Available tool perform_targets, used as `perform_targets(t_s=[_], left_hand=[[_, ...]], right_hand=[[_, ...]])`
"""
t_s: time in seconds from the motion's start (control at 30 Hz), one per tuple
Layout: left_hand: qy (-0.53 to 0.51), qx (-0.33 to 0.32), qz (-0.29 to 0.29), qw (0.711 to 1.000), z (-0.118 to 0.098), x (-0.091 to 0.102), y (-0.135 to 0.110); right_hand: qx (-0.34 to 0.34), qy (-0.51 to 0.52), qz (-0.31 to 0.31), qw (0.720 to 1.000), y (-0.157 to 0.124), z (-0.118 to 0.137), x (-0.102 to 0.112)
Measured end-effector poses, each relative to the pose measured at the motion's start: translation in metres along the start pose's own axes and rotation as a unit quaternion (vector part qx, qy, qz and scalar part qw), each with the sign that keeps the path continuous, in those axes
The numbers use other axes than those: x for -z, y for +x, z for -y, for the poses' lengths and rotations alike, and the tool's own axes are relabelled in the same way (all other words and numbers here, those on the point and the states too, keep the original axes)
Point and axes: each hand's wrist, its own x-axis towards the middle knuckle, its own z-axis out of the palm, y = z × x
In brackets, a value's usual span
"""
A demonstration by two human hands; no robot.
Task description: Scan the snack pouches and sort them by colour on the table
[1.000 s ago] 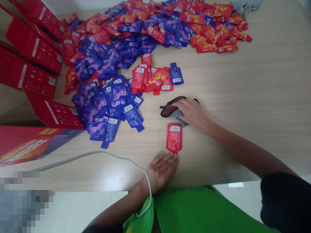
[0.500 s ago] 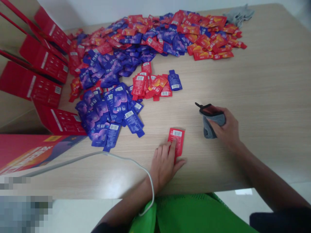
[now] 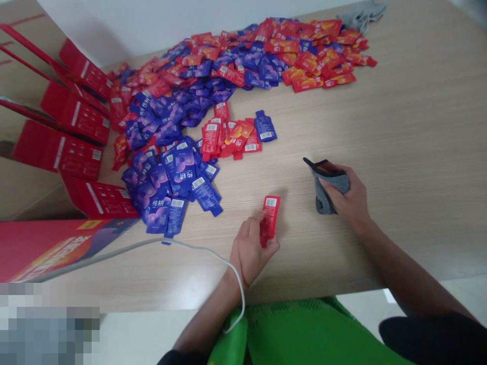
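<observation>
Between its thumb and fingers, my left hand (image 3: 251,249) grips a red sachet (image 3: 271,215) by its sides, tilted up off the table with its barcode side showing. My right hand (image 3: 352,195) is closed around a folded grey cloth (image 3: 323,195) with black edging, held above the table to the right. Beyond my left hand lies a small group of red sachets (image 3: 232,136), with one blue sachet (image 3: 265,126) at its right end. Nearer on the left is a spread of blue sachets (image 3: 160,185), some barcode side up.
A long heap of mixed red and blue sachets (image 3: 213,66) runs along the back wall. Red boxes (image 3: 76,144) stand on the left. A grey cloth (image 3: 361,17) lies at the back right. A white cable (image 3: 201,248) crosses in front of my left wrist.
My left fingers, earlier flat on the red sachet, have closed on its sides and tilted it up. My right hand keeps its hold on the cloth. The view has shifted slightly.
</observation>
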Motion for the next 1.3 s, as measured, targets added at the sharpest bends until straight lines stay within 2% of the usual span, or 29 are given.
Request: perform_targets(t_s=[0.17, 0.27, 0.37, 0.5, 0.6, 0.7, 0.8, 0.87, 0.93, 1.0, 1.07, 1.17, 1.23, 1.3], left_hand=[[-0.083, 0.051, -0.049, 0.994, 0.012, 0.001, -0.007], [-0.063, 0.044, -0.031, 0.997, 0.018, -0.001, -0.012], [0.025, -0.012, 0.001, 1.0, 0.018, 0.001, -0.018], [0.132, -0.066, 0.003, 0.989, 0.012, 0.009, -0.031], [0.13, -0.122, 0.025, 0.984, 0.008, 0.01, -0.046], [0.117, -0.194, 0.054, 0.972, 0.009, 0.006, -0.057], [0.123, -0.223, 0.056, 0.966, 0.012, 0.003, -0.062], [0.126, -0.223, 0.057, 0.965, 0.014, 0.002, -0.063], [0.129, -0.224, 0.061, 0.964, 0.016, 0.001, -0.064], [0.13, -0.23, 0.061, 0.962, 0.018, 0.001, -0.065], [0.126, -0.244, 0.056, 0.96, 0.02, 0.0, -0.066], [0.122, -0.257, 0.04, 0.958, 0.021, -0.001, -0.066], [0.125, -0.257, 0.03, 0.958, 0.02, -0.001, -0.066], [0.128, -0.254, 0.023, 0.958, 0.019, -0.002, -0.065]], right_hand=[[-0.017, 0.01, 0.0, 1.0, 0.0, 0.0, 0.0], [-0.016, 0.01, 0.006, 1.0, 0.001, 0.002, 0.0], [-0.012, 0.011, 0.007, 1.0, 0.002, 0.002, 0.0], [0.005, -0.001, 0.018, 1.0, 0.002, 0.0, 0.001], [0.05, -0.022, 0.04, 0.998, 0.003, 0.005, 0.002], [0.134, -0.028, 0.097, 0.986, -0.001, 0.026, 0.001], [0.25, -0.012, 0.19, 0.949, -0.018, 0.056, -0.009], [0.331, -0.025, 0.27, 0.904, -0.034, 0.072, -0.021], [0.395, -0.054, 0.34, 0.852, -0.045, 0.079, -0.036], [0.422, -0.08, 0.362, 0.827, -0.046, 0.079, -0.052], [0.418, -0.103, 0.343, 0.835, -0.031, 0.073, -0.066], [0.391, -0.145, 0.292, 0.861, 0.008, 0.068, -0.08], [0.377, -0.163, 0.26, 0.874, 0.033, 0.07, -0.082], [0.361, -0.156, 0.215, 0.894, 0.044, 0.077, -0.076]])
